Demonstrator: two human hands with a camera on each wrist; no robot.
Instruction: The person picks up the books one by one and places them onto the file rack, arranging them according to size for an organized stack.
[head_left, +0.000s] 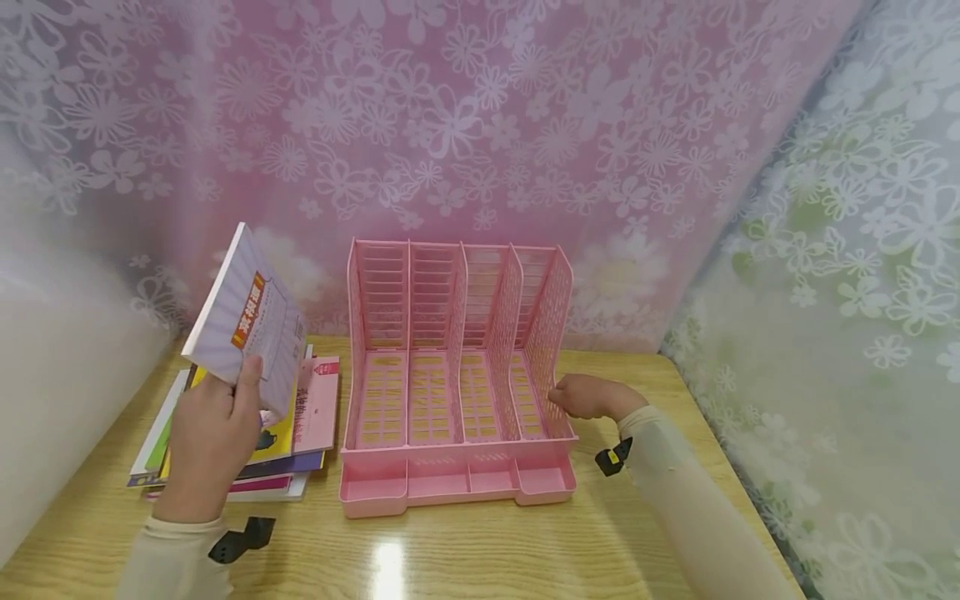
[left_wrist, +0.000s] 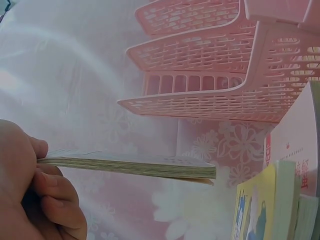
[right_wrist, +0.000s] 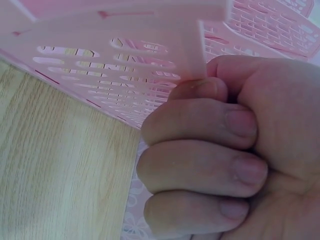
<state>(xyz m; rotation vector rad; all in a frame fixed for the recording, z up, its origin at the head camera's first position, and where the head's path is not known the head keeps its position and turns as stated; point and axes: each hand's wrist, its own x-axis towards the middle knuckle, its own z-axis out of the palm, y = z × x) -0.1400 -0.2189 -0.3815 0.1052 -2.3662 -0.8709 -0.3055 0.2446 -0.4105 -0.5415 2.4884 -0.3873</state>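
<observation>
Apparently lifting is the step: the left hand [head_left: 213, 429] pinches a book [head_left: 270, 342], book stack [head_left: 318, 408] beneath its fingers; the right hand [head_left: 588, 396], fingers curled, grips the pink rack [head_left: 457, 450]. Next probably calls for swinging the book rightward, held upright.

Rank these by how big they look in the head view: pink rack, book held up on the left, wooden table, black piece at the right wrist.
1. Wooden table
2. Pink rack
3. Held book, raised toward the camera, so it may look bigger than it is
4. Black piece
</observation>
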